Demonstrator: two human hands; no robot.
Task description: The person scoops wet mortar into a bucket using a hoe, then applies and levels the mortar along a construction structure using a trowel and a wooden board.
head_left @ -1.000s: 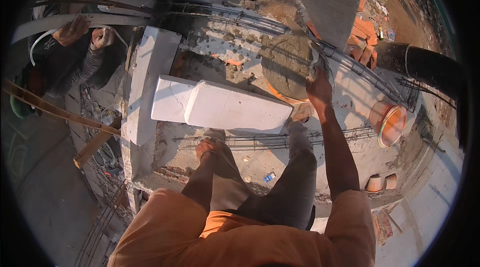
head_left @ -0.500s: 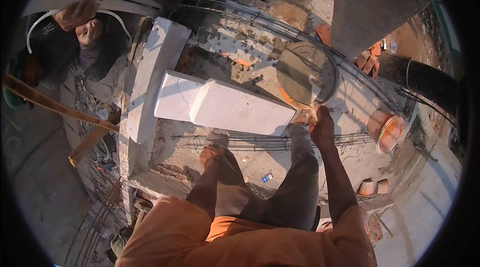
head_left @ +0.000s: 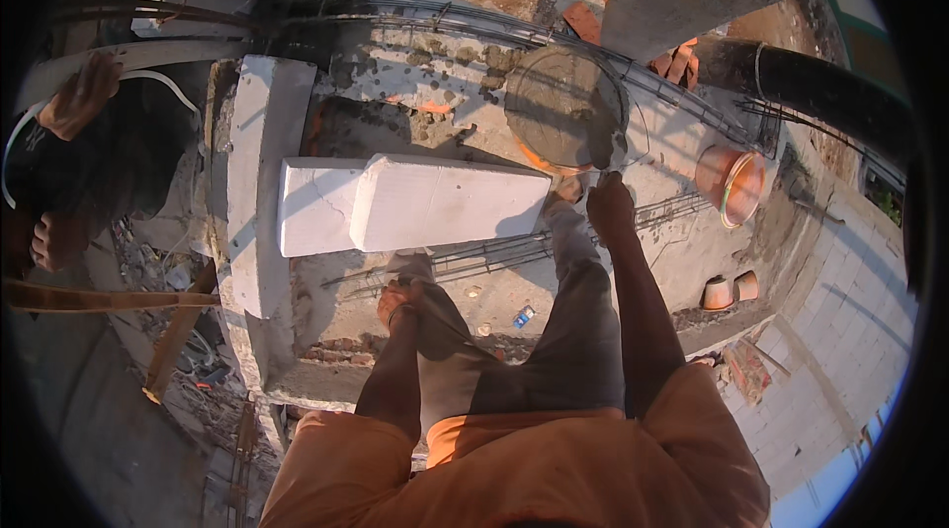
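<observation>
Right hand (head_left: 610,207) is clenching its fingers around what's looking like a trowel (head_left: 605,148) handle, though the blade is blending into the grey mortar (head_left: 556,93), so I'm hedging there. The mortar bucket (head_left: 540,156) is sitting just beyond those fingers, its near rim crowding them. A white block (head_left: 455,204) is lying to their left, its end edge leaving little room beside the bucket. More open concrete (head_left: 667,170) is showing right of them, toward a second bucket (head_left: 730,184). Left-hand (head_left: 397,303) fingers are resting loosely on the left leg (head_left: 442,318), gripping nothing.
</observation>
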